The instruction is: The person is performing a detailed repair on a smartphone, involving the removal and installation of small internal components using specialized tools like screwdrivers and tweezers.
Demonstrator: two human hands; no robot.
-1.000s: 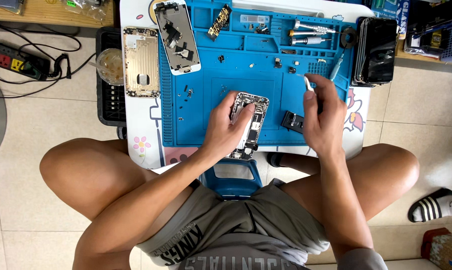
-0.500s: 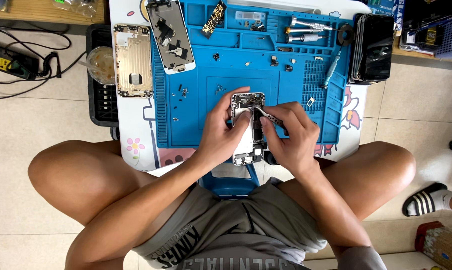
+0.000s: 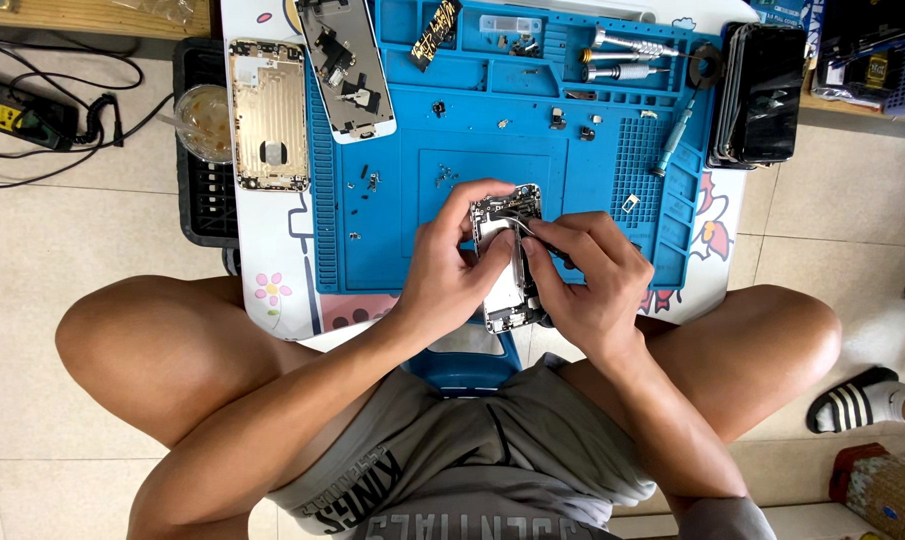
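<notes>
Right, both hands are working over the middle of the blue repair mat (image 3: 372,250), and between them is sitting an opened phone chassis (image 3: 508,262), its bare metal innards facing up. The left hand (image 3: 450,268) is clasping the chassis along its left edge, thumb pressing onto the upper part. The right hand (image 3: 594,283) is pinching a thin tool, too small to name, with its tip resting on the top half of the chassis; the fingers are curling tight around it.

Up at the mat's top left corner a separated screen assembly (image 3: 347,62) is lying face down, and just beside it, off the mat on the white table, a gold rear housing (image 3: 269,112) is resting. Screwdrivers (image 3: 627,45) are lying in the tray along the top, a blue-handled one (image 3: 672,140) is lying lower right, and a stack of dark phones (image 3: 762,92) is sitting at the table's right edge. Tiny screws (image 3: 444,178) are lying scattered above the hands.
</notes>
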